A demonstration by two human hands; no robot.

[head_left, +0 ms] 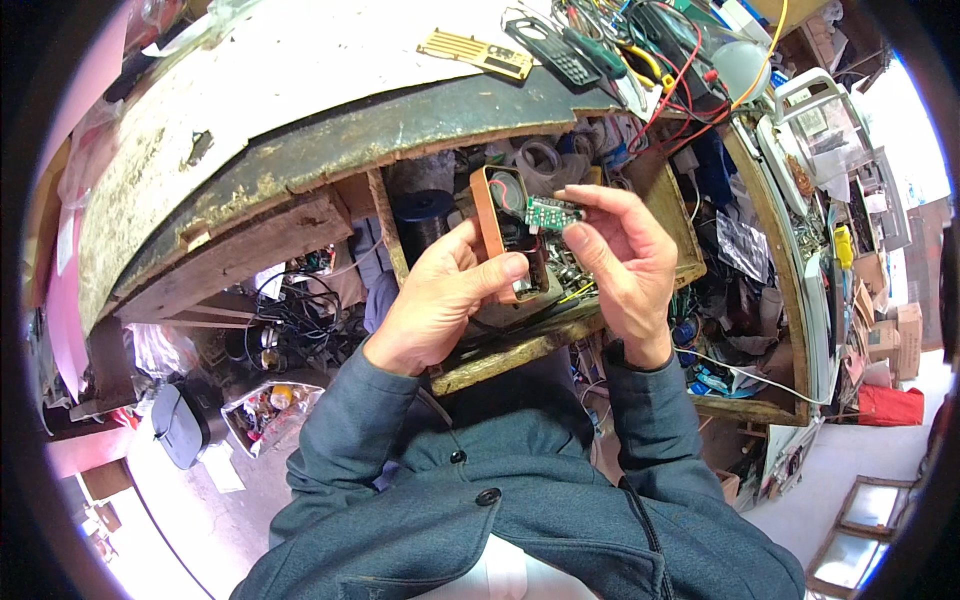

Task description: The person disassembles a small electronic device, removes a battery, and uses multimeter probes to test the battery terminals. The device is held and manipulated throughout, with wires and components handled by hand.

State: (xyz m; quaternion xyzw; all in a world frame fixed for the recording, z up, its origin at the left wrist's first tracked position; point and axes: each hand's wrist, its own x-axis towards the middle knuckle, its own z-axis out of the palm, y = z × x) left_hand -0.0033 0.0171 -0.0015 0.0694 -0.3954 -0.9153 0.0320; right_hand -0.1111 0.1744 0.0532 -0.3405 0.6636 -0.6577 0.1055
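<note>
The left hand (440,295) grips the case (488,215), long axis pointing forward; the right hand (627,265) pinches the board (550,214) at the case's right edge.

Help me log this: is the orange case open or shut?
Open: in the left hand, the orange case shows its inside, with a round grey part exposed.
</note>
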